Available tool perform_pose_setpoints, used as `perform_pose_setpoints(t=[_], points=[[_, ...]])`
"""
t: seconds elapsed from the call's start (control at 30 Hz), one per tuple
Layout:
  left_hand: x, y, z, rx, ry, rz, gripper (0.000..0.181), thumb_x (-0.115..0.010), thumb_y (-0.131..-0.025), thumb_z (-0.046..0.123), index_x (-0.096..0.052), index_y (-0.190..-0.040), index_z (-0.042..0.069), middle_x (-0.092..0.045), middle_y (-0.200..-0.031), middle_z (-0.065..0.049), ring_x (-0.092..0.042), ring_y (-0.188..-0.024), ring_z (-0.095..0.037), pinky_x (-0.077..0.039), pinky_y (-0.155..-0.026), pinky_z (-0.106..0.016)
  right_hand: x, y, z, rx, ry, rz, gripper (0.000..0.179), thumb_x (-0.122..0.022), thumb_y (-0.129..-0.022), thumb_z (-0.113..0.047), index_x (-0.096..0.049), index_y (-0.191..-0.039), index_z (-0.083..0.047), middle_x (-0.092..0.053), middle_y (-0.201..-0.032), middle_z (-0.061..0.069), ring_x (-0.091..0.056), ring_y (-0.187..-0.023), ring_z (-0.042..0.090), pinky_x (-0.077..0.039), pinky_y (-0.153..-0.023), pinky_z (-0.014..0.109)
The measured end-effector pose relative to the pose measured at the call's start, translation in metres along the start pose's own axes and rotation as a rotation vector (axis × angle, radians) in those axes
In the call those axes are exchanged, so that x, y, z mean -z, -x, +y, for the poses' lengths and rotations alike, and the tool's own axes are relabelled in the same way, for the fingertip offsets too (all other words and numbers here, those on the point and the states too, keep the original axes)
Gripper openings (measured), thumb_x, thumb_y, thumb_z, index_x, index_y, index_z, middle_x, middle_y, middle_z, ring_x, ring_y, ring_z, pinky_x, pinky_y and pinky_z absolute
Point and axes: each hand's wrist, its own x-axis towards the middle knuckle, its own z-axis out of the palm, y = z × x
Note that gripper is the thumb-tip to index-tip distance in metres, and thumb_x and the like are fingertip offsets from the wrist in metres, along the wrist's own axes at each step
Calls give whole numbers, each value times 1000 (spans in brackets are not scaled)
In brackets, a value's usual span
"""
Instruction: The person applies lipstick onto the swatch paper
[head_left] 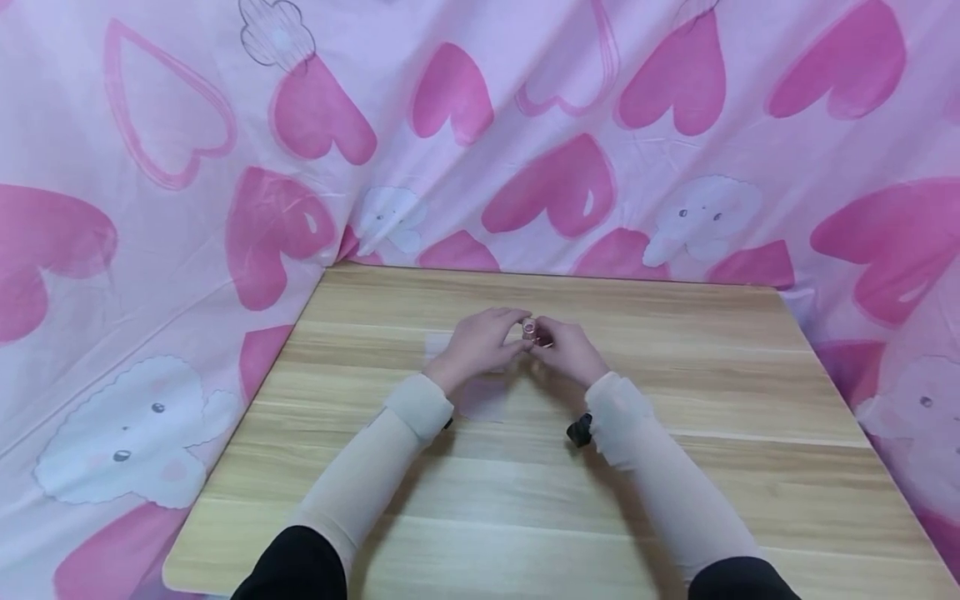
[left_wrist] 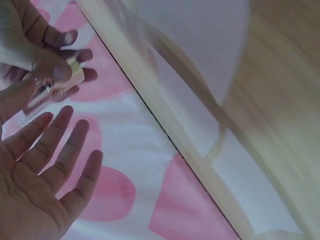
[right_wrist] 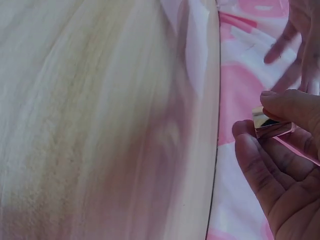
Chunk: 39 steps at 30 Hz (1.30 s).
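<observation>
Above the middle of the table, both hands meet at a small, shiny rose-gold boxy piece (head_left: 529,328) with a round detail on the side facing me. My right hand (head_left: 570,350) pinches it between thumb and fingers; the right wrist view shows the glossy metallic piece (right_wrist: 270,125) under the thumb. The left hand (head_left: 480,343) is at its other side, thumb close against the piece. In the left wrist view, the fingers of the left hand (left_wrist: 55,170) are spread and fairly straight. What the piece is exactly, I cannot tell.
Thin white sheets (head_left: 483,400) lie on the wooden table (head_left: 712,400) below and beside the left hand. A pink curtain (head_left: 450,192) with hearts hangs along the table's back and sides. A black device (head_left: 580,430) sits at the right wrist.
</observation>
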Motion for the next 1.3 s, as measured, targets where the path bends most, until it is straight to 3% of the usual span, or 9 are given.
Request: perform_pose_setpoints(t=[0.13,0.3,0.67,1.07,1.3], points=[[2,-3,5,-33,6,45,40,-68,-96,42,-65,-130,21,-66,-130,3,-62,-118,-18,-54,-93,-39,1,1,-4,15,-18,14,17,-76,-90,-12,-67,-105,-9,-74,-102,7,-70,-95,24,-57,-86,40],[3,-4,8,-42,4,51,35,-71,-94,43,-69,-123,22,-69,-124,6,-63,-114,-16,-54,-90,-37,2,3,-3,-2,-11,21,18,-76,-91,-14,-69,-107,-9,-74,-101,8,-70,-94,24,-57,-85,40],[5,-5,9,-37,-4,50,31,-74,-91,41,-72,-118,24,-71,-118,9,-63,-111,-14,-54,-85,-37,4,7,-1,-11,-61,14,18,-75,-93,-18,-69,-108,-10,-74,-102,6,-70,-96,23,-58,-86,39],[8,-5,11,-31,11,77,23,-73,-92,41,-73,-110,27,-72,-114,11,-66,-107,-14,-54,-83,-36,3,8,0,-11,-40,9,17,-75,-92,-20,-70,-106,-11,-74,-100,6,-70,-95,22,-57,-85,40],[17,-10,8,-41,84,139,12,-70,-94,42,-71,-97,30,-73,-105,14,-65,-83,-9,-51,-66,-30,3,14,0,-29,-75,11,18,-74,-93,-17,-71,-108,-7,-74,-101,8,-70,-95,24,-57,-87,41]])
